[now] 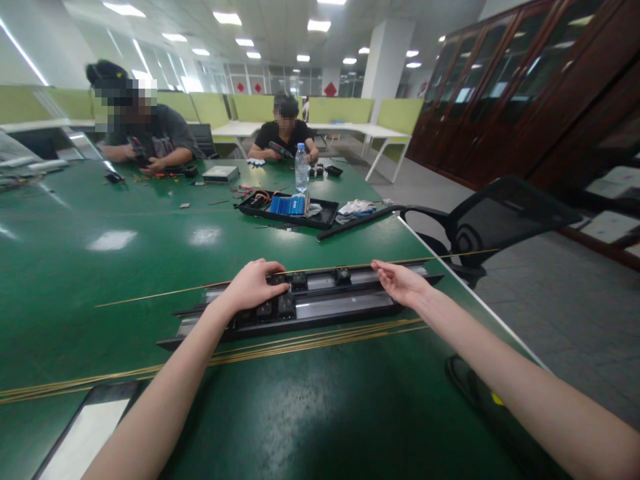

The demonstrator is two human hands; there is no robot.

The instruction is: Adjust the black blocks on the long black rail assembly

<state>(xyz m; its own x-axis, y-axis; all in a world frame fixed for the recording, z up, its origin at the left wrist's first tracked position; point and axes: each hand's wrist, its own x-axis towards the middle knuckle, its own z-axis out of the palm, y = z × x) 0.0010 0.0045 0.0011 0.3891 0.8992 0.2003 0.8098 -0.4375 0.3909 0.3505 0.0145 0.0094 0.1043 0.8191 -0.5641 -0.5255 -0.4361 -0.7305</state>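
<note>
Head view: a glossy green bench [150, 250] fills the lower half and reflects the ceiling lights. It stands in an open-plan office with light-green partitions [345, 110], a white column [387, 57] and, on the right, a dark wooden cabinet [465, 100] with glass doors. One black mesh chair [500, 220] is at the bench's right edge. Two co-workers sit along the far side, one at the left [167, 140] and one near the centre [285, 133], each with a hand tool. Between them and the near work area are one clear bottle [301, 170], one pale box [221, 174], one black tray [327, 215] containing a blue part [287, 205], and one black bar [357, 223]. Two black rails lie side by side in front of the person: far rail [323, 281] and near rail [345, 306]. At least four black blocks sit in them, two per rail; others are partly covered by the left hand [250, 287]. One single gold rod [155, 295] runs lengthwise along the far rail and extends past both ends. Right hand [403, 281]: grip pinches this rod between thumb and fingertips. Left hand: grip is curved over a block beside the rod, thumb apart from the forefinger; whether it clamps either cannot be told. Several more gold rods [325, 338] lie in a loose bundle, exact count unclear, nearer the person.
</note>
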